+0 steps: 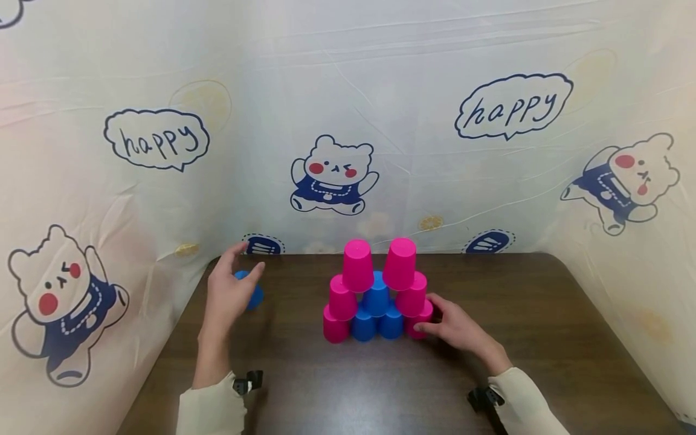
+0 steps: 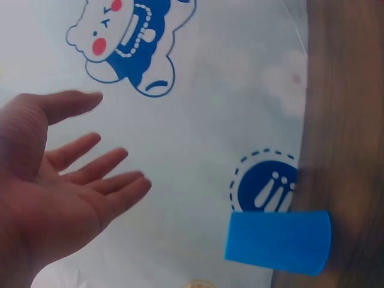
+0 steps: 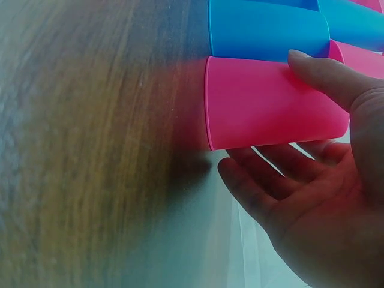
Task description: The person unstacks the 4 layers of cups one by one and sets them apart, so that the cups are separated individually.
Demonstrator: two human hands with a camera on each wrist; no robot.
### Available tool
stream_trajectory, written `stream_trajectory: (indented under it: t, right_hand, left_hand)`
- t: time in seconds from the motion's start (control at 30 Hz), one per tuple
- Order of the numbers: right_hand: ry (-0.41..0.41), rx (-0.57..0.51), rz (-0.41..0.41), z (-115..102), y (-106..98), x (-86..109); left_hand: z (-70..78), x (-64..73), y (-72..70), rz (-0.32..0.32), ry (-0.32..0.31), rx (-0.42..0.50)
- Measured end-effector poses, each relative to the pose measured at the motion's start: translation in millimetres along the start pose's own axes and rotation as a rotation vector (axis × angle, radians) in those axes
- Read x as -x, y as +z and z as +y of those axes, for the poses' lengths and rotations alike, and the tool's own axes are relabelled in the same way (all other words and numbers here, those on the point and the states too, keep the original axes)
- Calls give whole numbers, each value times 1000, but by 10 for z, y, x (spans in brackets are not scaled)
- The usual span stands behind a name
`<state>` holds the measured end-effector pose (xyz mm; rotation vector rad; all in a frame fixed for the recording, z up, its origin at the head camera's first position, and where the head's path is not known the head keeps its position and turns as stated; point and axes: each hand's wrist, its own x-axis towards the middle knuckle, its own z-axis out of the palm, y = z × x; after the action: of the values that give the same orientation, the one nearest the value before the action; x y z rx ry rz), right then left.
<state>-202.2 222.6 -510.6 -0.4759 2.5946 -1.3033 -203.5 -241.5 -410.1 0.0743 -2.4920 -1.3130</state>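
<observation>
Cream sleeves (image 1: pixel 211 407), black wrist cameras (image 1: pixel 241 385)

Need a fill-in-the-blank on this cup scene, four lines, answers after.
1. Both cups in the top row are colored ____.
2. The middle row has exactly ____ cups.
3. The right grip is at the rightmost pink cup of the ____ row.
4. The left grip is nearest a lone cup colored ____.

Missing: pink; three; bottom; blue

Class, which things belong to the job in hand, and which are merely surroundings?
Likely job:
stacked pink tapered plastic cups
stacked blue tapered plastic cups
lone blue tapered plastic cup

Surroundings:
white bear-printed fabric backdrop
brown wooden tabletop
black wrist devices
</observation>
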Motion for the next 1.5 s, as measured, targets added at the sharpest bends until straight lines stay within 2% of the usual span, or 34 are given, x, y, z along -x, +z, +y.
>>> stream_trajectory:
  t: [0.3,0.5,0.93,1.2,1.5]
  right_hand:
    - [-11,-1,5,6,-37,5]
    - [-12,10,16,6,-64,18]
    - [-10,8,29,9,-64,28]
    - [-1,-20,10,-15,18,24]
    - [20,-27,3,-20,30,31]
  left_hand:
    - [200,11,117,-207,82,156]
    - [451,72,294,-306,100,189]
    - [957,99,622,-370,155,238]
    - [1086,106,711,-375,171,239]
    - [1146,110,808,-393,158,239]
